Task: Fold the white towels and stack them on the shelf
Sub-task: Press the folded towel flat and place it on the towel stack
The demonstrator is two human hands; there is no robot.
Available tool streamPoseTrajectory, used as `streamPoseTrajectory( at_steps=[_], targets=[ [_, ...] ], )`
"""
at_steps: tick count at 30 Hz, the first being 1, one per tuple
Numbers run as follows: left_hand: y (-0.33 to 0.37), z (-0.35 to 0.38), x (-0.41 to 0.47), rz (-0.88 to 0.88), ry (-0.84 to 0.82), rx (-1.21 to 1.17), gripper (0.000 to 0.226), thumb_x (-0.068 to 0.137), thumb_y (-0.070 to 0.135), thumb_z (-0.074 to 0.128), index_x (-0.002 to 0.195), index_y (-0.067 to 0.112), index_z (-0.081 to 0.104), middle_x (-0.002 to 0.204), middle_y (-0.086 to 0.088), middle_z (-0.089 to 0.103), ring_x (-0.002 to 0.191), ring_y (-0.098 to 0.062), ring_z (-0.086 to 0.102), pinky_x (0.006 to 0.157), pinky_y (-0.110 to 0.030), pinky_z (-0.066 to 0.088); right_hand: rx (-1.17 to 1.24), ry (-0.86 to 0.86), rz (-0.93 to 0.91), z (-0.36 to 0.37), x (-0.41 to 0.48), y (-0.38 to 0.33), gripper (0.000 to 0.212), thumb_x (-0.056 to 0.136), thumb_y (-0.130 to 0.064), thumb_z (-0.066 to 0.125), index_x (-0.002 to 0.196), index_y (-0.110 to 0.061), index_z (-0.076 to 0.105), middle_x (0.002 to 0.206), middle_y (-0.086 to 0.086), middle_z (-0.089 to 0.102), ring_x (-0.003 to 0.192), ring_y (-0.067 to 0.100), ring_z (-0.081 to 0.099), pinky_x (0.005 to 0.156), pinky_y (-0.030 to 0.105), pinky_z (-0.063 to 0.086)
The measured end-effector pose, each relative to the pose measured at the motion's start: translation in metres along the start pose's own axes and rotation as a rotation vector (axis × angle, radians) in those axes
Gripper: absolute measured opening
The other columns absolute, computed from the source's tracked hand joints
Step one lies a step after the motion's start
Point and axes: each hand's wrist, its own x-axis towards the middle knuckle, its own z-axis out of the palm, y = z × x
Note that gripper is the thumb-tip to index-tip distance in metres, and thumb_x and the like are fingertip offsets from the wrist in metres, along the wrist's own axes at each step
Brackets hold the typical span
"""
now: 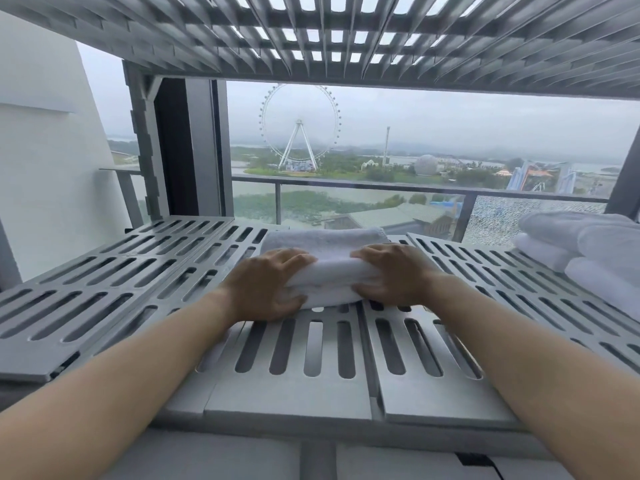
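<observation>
Slatted shelf (104,289), left hand (268,285), right hand (391,275) clasping towel (329,268) ends

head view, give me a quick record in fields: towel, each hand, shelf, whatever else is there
towel: folded white towel, lying mid-way along the slatted shelf
left hand: grips the towel's left end, fingers over the top
right hand: grips the towel's right end, fingers over the top
other towels: white pile at the shelf's far right, apart from the held one
above: second slatted shelf
behind: window, ferris wheel outside
</observation>
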Motion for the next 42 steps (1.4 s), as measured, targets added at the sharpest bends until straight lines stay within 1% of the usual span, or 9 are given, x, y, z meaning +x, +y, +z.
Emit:
streamPoseTrajectory(
  at_steps=[11, 18, 24, 27, 29, 34, 36, 38, 42],
  targets=[
    [-0.009, -0.004, 0.01, -0.077, -0.188, -0.108, 0.073, 0.073, 0.015, 0.059, 0.141, 0.023, 0.034, 0.143, 0.001, 0.036, 0.128, -0.019, 0.038, 0.103, -0.033, 0.037, -0.01, -0.094, 0.068, -0.002, 0.006, -0.015, 0.068, 0.076, -0.009, 0.056, 0.139, -0.025, 0.033, 0.141, -0.004, 0.043, 0.121, 0.023, 0.047, 0.095, 0.034, 0.043],
    [-0.003, 0.005, 0.001, -0.072, -0.163, -0.041, 0.072, 0.075, 0.0, 0.045, 0.144, 0.017, 0.029, 0.148, -0.004, 0.033, 0.136, -0.019, 0.03, 0.109, -0.036, 0.033, -0.259, 0.006, 0.058, 0.005, 0.001, -0.009, 0.044, 0.076, 0.003, 0.049, 0.115, -0.018, 0.05, 0.105, 0.0, 0.065, 0.095, 0.026, 0.062, 0.076, 0.03, 0.046],
    [-0.009, -0.005, -0.002, -0.075, -0.117, -0.138, 0.062, 0.075, 0.032, 0.039, 0.136, 0.024, 0.041, 0.14, 0.003, 0.045, 0.124, -0.015, 0.045, 0.097, -0.037, 0.045, -0.049, -0.099, 0.093, -0.012, 0.005, -0.018, 0.032, 0.065, -0.022, 0.046, 0.097, -0.021, 0.055, 0.094, -0.001, 0.062, 0.082, 0.026, 0.057, 0.063, 0.028, 0.04],
    [-0.01, -0.007, 0.022, -0.217, -0.094, -0.409, 0.054, 0.082, 0.039, 0.026, 0.123, 0.02, 0.056, 0.132, 0.0, 0.054, 0.115, -0.007, 0.047, 0.095, -0.027, 0.038, 0.14, -0.176, 0.154, -0.021, 0.028, -0.019, 0.045, 0.072, -0.02, 0.039, 0.113, -0.014, 0.057, 0.121, 0.007, 0.059, 0.108, 0.031, 0.054, 0.087, 0.038, 0.047],
    [-0.01, -0.003, 0.047, -0.338, -0.118, -0.512, 0.054, 0.088, 0.038, 0.02, 0.122, 0.018, 0.057, 0.135, -0.003, 0.051, 0.119, -0.008, 0.043, 0.096, -0.024, 0.032, 0.251, -0.168, 0.176, -0.018, 0.051, -0.02, 0.04, 0.083, -0.019, 0.034, 0.115, -0.007, 0.057, 0.125, 0.013, 0.056, 0.111, 0.03, 0.051, 0.095, 0.042, 0.043],
    [-0.014, 0.012, 0.086, -0.467, -0.241, -0.418, 0.044, 0.101, 0.03, 0.023, 0.136, 0.011, 0.042, 0.147, -0.009, 0.035, 0.135, -0.02, 0.03, 0.108, -0.028, 0.019, 0.412, -0.179, 0.159, 0.005, 0.085, -0.021, 0.042, 0.096, -0.029, 0.029, 0.133, -0.018, 0.046, 0.141, 0.009, 0.045, 0.127, 0.028, 0.041, 0.105, 0.035, 0.032],
    [-0.018, 0.029, 0.081, -0.461, -0.355, -0.298, 0.045, 0.099, 0.036, 0.025, 0.143, 0.026, 0.029, 0.153, 0.003, 0.02, 0.14, -0.017, 0.014, 0.114, -0.041, 0.01, 0.31, -0.235, 0.137, 0.019, 0.081, -0.009, 0.046, 0.096, -0.039, 0.027, 0.141, -0.029, 0.033, 0.15, -0.001, 0.031, 0.137, 0.021, 0.028, 0.111, 0.031, 0.017],
    [-0.021, 0.042, 0.075, -0.494, -0.446, -0.268, 0.049, 0.095, 0.052, 0.021, 0.144, 0.043, 0.014, 0.153, 0.017, 0.002, 0.142, -0.013, -0.006, 0.111, -0.059, -0.001, 0.2, -0.354, 0.172, 0.03, 0.076, 0.003, 0.052, 0.093, -0.051, 0.021, 0.144, -0.041, 0.016, 0.156, -0.005, 0.012, 0.143, 0.019, 0.008, 0.115, 0.044, 0.002],
    [-0.027, 0.046, 0.069, -0.45, -0.447, -0.329, 0.048, 0.095, 0.054, 0.023, 0.141, 0.05, 0.011, 0.155, 0.015, -0.004, 0.141, -0.01, -0.012, 0.114, -0.051, -0.005, 0.327, -0.532, 0.229, 0.029, 0.075, 0.011, 0.057, 0.092, -0.056, 0.022, 0.145, -0.038, 0.014, 0.156, -0.007, 0.005, 0.144, 0.02, 0.0, 0.115, 0.046, -0.007]
  ],
)
